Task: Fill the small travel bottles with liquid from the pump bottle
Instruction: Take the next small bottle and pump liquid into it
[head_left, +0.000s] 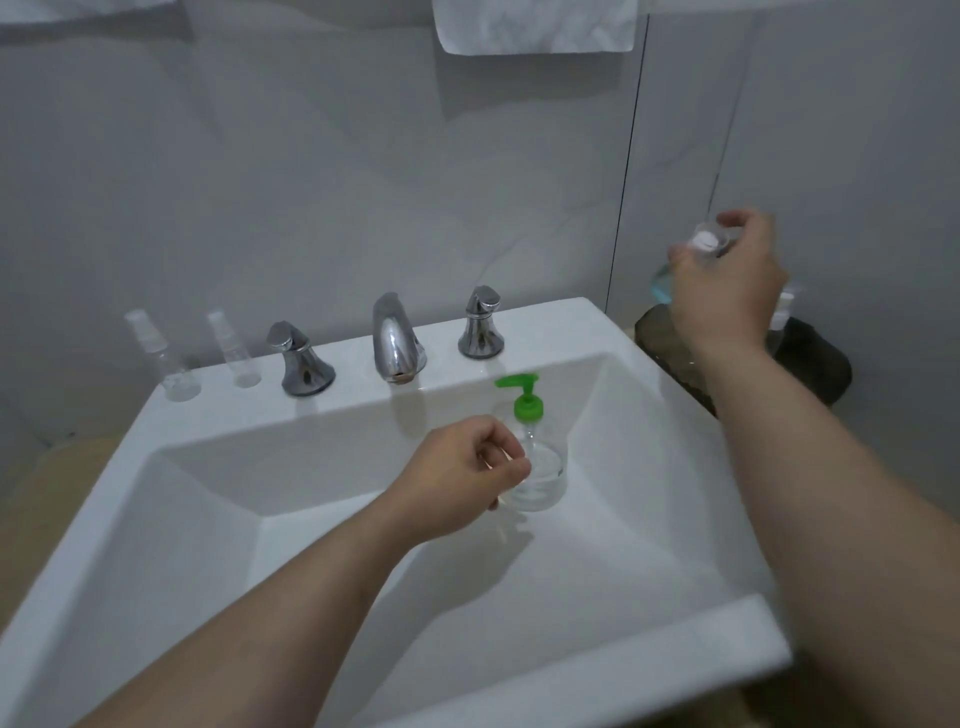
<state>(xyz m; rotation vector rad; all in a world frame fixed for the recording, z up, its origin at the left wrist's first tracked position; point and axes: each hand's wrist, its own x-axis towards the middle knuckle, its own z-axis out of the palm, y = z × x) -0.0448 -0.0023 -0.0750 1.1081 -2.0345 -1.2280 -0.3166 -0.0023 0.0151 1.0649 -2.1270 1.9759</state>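
Down in the white ceramic sink (571, 325), the clear green-topped pump bottle (543, 470) stands against curled fingers of the left hand (462, 467), grip unclear, while the right hand (727, 293) clasps a small white-capped travel bottle (705, 241).

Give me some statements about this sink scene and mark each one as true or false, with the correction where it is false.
1. The pump bottle has a green pump head. True.
2. The pump bottle stands on the back ledge of the sink. False: it stands inside the basin.
3. Two clear small bottles stand on the ledge, left of the tap. True.
4. The right hand is empty. False: its fingers hold a bottle with blue liquid.
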